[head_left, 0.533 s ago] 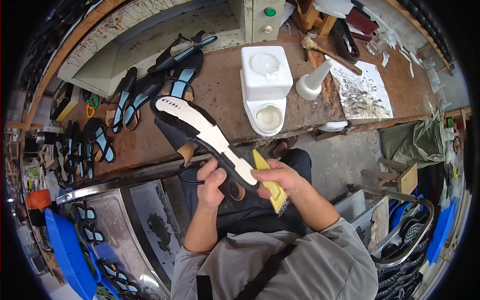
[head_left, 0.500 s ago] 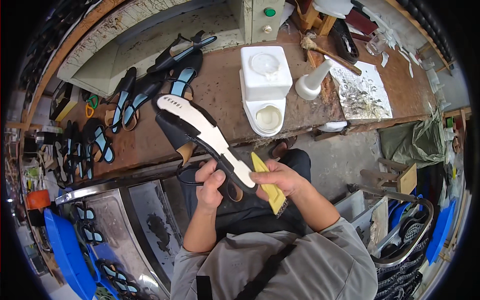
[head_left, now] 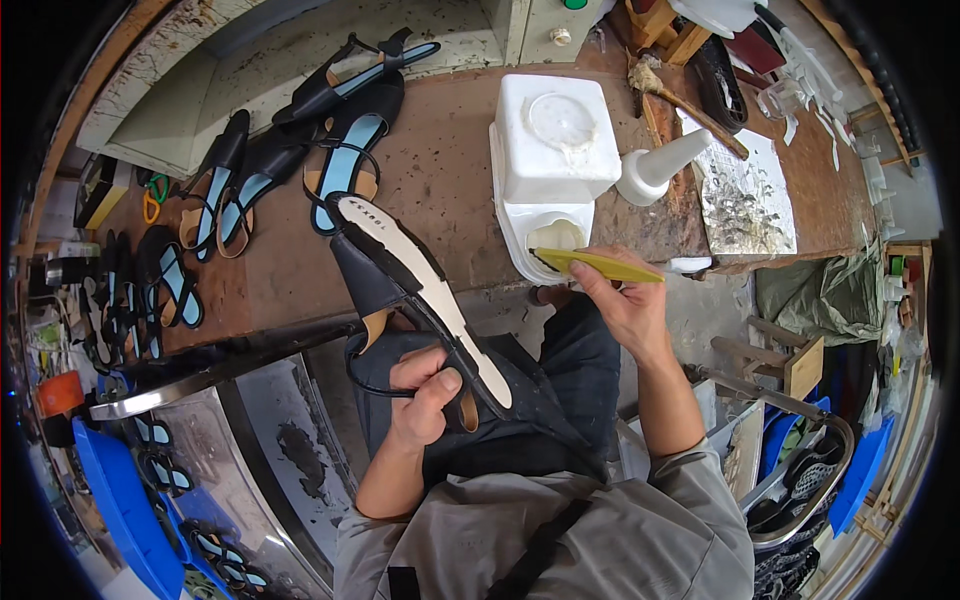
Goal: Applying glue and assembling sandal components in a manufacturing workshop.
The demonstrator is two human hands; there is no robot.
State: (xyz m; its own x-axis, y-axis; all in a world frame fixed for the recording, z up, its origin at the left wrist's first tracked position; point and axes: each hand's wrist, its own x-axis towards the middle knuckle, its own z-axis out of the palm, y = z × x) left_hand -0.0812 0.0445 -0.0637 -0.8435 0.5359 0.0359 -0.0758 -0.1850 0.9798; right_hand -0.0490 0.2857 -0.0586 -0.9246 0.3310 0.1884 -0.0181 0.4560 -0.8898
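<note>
A drip seems the likeliest trouble: the yellow flat tool, pinched in the right hand right of centre, has its dark end over the open cup of the white container, and anything wet on it could fall on the trousers or the edge of the tabletop. Whether that end touches the cup's rim, I cannot tell. The sandal is gripped only near its lower end by the left hand, so a loose grip could let its long upper part swing, and the thumb close to the sole's edge might smear it. The sandal stands slanted at the centre of the frame, underside toward the camera: a long cream-coloured panel with printed marks near the top, ragged black material folded around its edges, a black upper and tan lining.
</note>
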